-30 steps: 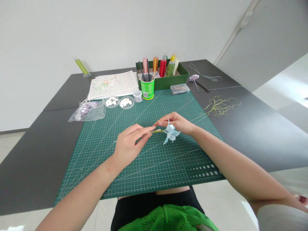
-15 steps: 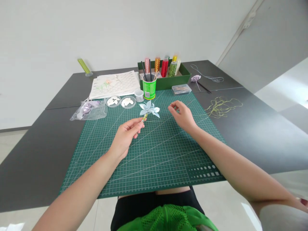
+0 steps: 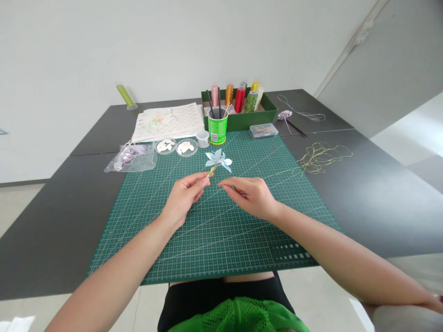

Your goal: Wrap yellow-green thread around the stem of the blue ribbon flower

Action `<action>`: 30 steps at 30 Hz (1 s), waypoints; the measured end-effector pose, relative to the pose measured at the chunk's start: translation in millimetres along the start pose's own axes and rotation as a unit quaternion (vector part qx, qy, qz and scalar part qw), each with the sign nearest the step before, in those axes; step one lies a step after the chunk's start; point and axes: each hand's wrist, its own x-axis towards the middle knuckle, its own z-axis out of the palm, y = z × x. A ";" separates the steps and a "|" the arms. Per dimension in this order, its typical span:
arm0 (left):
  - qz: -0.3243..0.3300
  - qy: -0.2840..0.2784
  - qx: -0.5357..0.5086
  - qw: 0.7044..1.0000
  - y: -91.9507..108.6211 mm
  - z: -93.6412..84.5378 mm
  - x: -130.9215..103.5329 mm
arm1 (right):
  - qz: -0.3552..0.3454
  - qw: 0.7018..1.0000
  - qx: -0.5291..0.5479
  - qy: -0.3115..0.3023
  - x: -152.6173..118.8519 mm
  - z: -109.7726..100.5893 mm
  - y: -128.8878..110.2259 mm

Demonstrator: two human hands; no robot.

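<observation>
Pinched by its stem in my left hand (image 3: 188, 196) is a pale blue artificial flower (image 3: 217, 159), its petals pointing up and away from me. Yellow-green thread is wrapped round the stem just below the petals. My right hand (image 3: 251, 196) is just right of the stem, thumb and forefinger pressed together. A yellow-green thread (image 3: 282, 173) runs from a loose tangle (image 3: 316, 159) on the right to this hand; the bit at the fingertips is too fine to see clearly. Both hands are above the green cutting mat (image 3: 221, 244).
Behind the mat stand a green can (image 3: 218, 131) with sticks and a green box (image 3: 242, 122) of thread spools. Two dishes of white pieces (image 3: 187, 147), a bag of purple flowers (image 3: 131, 157) and paper sheets (image 3: 169, 122) lie left. A clear case (image 3: 263, 130) sits at right.
My right hand has moved left and toward me, from right of the flower to beside its stem. My left hand still holds the flower, almost unmoved. The view has shifted slightly.
</observation>
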 end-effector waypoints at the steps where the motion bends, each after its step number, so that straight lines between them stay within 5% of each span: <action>1: 0.009 0.007 0.018 1.000 -0.9 -0.4 0.6 | -0.015 1.000 -0.011 0.010 -0.2 -2.2 -0.6; 5: 0.087 -0.004 0.138 0.987 -5.2 -1.7 2.6 | -0.086 0.995 -0.047 0.029 -0.3 -9.0 -1.4; 10: 0.179 -0.085 0.303 0.932 -7.1 3.1 -3.4 | -0.157 0.979 -0.124 0.046 0.4 -18.0 2.3; 17: 0.153 -0.190 0.314 0.917 -1.7 11.4 -14.5 | -0.092 0.990 -0.102 -0.006 4.4 -25.0 12.3; 30: 0.154 -0.209 0.294 0.920 4.6 12.0 -18.8 | 0.050 0.997 0.025 -0.046 13.0 -20.1 36.4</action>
